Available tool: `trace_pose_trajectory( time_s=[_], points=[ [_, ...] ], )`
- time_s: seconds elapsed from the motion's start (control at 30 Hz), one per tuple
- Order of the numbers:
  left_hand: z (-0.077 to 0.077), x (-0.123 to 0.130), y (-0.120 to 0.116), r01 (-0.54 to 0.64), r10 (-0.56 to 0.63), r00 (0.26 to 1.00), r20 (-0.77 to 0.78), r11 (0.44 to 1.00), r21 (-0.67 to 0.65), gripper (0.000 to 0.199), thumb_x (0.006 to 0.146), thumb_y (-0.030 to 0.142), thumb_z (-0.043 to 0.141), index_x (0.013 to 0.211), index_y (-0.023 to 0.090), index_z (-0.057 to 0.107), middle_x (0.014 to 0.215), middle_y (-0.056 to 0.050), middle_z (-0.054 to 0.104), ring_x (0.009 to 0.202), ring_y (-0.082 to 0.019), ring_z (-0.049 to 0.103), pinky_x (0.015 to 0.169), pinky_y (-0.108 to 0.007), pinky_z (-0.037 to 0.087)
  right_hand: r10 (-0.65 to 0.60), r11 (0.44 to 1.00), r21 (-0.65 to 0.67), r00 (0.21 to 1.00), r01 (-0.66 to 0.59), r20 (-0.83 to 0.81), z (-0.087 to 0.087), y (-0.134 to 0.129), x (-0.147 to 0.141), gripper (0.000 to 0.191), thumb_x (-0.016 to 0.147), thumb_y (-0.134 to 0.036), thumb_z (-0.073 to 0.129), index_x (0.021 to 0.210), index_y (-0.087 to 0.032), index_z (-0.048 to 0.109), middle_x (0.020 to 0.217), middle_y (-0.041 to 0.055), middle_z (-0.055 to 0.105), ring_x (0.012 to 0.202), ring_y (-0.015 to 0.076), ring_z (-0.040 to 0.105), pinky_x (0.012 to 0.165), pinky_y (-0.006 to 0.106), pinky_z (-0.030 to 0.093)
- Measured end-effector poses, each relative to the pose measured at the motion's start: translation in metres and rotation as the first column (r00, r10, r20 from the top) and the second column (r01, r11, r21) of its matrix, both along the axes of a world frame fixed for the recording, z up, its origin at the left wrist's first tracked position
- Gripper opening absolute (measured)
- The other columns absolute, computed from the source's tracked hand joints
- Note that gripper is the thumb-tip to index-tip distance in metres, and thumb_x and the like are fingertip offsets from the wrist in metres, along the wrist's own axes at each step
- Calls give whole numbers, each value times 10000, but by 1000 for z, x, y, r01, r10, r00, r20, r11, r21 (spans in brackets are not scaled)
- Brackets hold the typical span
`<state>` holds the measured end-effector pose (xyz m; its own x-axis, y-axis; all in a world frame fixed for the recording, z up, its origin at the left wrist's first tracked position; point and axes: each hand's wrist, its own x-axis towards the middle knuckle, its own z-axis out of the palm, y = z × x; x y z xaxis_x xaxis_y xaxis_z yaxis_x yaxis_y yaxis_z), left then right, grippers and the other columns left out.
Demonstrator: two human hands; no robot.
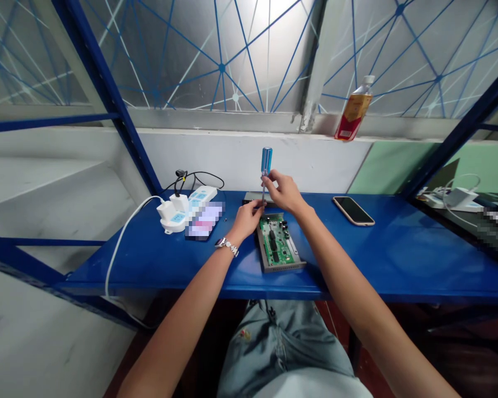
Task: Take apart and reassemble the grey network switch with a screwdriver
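A screwdriver [266, 160] with a clear blue handle stands nearly upright, tip down. My right hand [285, 190] is closed on it just below the handle, thumb and forefinger at the shaft. My left hand [248, 217], with a watch on the wrist, pinches at the lower end of the shaft; what lies between its fingertips is too small to make out. Just in front of the fingers, a green circuit board [279, 240] sits in an open grey metal case [283, 267]. Behind my hands lies a flat grey metal piece [252, 196], partly hidden.
On the blue table [365, 254], a white power strip [203, 194] with plugged adapters and a lit phone [205, 221] lie left. A dark-screened phone [353, 211] lies right. A drink bottle [356, 109] stands on the ledge. Blue metal posts [108, 94] frame the table.
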<state>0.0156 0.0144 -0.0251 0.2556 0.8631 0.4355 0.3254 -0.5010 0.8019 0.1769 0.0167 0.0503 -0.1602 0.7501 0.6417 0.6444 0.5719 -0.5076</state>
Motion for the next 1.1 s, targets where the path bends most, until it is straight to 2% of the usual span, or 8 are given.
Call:
trace_pose_trajectory(
  time_s=[0.1, 0.2, 0.4, 0.53, 0.7, 0.83, 0.97, 1.1],
  points=[
    [2, 0, 0, 30, -30, 999, 33, 1000, -3, 214, 964, 227, 581, 1072, 164, 755, 1032, -98, 811, 1008, -245, 763, 942, -331, 563, -100, 995, 17, 992, 101, -72, -1, -2, -4, 356, 954, -579, 549, 924, -230, 612, 844, 33, 736, 678, 186, 633, 675, 324, 423],
    [2, 0, 0, 17, -17, 998, 53, 1000, -14, 205, 958, 224, 585, 1042, 163, 762, 999, -90, 815, 941, -235, 775, 911, -326, 575, -237, 968, 46, 962, 245, -133, 1, -5, -12, 422, 855, -652, 664, 865, -237, 588, 725, 24, 673, 684, 201, 619, 669, 329, 413],
    [0, 0, 2, 8, -7, 998, 56, 1000, -11, 202, 944, 232, 601, 1019, 171, 779, 997, -89, 816, 909, -238, 777, 874, -332, 587, -346, 935, 60, 936, 350, -67, 4, -3, -24, 445, 864, -626, 668, 700, -241, 519, 645, 39, 603, 660, 223, 591, 654, 342, 391],
    [-1, 1, 3, -20, 21, 998, 60, 1000, -21, 185, 921, 227, 629, 998, 179, 791, 994, -82, 817, 901, -236, 774, 862, -330, 588, -314, 944, 87, 947, 319, -67, 3, -5, -23, 429, 914, -615, 604, 720, -239, 531, 675, 44, 631, 675, 223, 595, 653, 331, 392],
    [-3, 2, 3, 3, 4, 991, 137, 999, -49, 177, 886, 242, 673, 992, 150, 780, 972, -100, 815, 881, -236, 771, 853, -337, 595, -187, 975, 109, 980, 193, -64, 3, -6, -17, 409, 951, -601, 567, 773, -233, 560, 835, 63, 701, 819, 235, 635, 707, 328, 419],
    [-5, 2, 4, 18, -3, 981, 193, 997, -76, 183, 870, 261, 696, 987, 138, 765, 969, -115, 809, 868, -234, 773, 858, -347, 606, -53, 997, 55, 996, 57, -69, 2, 0, -8, 394, 961, -594, 557, 852, -222, 630, 937, 77, 718, 864, 235, 641, 762, 343, 455],
    [-6, 2, 6, -2, 15, 981, 192, 998, -69, 159, 861, 257, 711, 960, 144, 760, 960, -110, 806, 865, -230, 772, 858, -343, 609, 65, 997, -26, 994, -67, -87, 1, 3, -3, 402, 981, -575, 519, 906, -219, 690, 956, 79, 728, 854, 232, 653, 762, 355, 483],
    [-4, 2, 4, -14, 25, 984, 174, 998, -63, 152, 855, 249, 719, 955, 140, 756, 939, -110, 806, 859, -236, 773, 845, -344, 611, -33, 999, 1, 980, 34, -197, 3, -1, -6, 366, 863, -573, 700, 974, -227, 661, 924, 57, 731, 863, 235, 671, 799, 373, 495]
  ],
)
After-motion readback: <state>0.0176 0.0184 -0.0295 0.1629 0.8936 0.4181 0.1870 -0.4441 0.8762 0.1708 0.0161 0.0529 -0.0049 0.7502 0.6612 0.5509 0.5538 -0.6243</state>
